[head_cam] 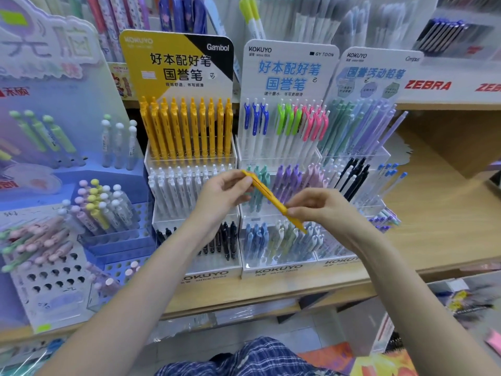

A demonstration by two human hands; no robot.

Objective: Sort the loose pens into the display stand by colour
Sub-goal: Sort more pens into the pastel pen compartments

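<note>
Shelf: wooden shop shelf [444, 213] carrying several pen displays side by side.
Display stand: tiered Kokuyo stand [189, 270] straight ahead of me; yellow pens [187, 128] fill its top row, white pens [176, 191] the middle, black pens [227, 240] the bottom.
Left hand: my left hand [225, 196] pinches the upper end of a yellow pen [271, 198].
Right hand: my right hand [322, 207] pinches the same pen lower down, fingers curled.
Pen: held slanted between both hands, in front of the stands, tip pointing down to the right.
</note>
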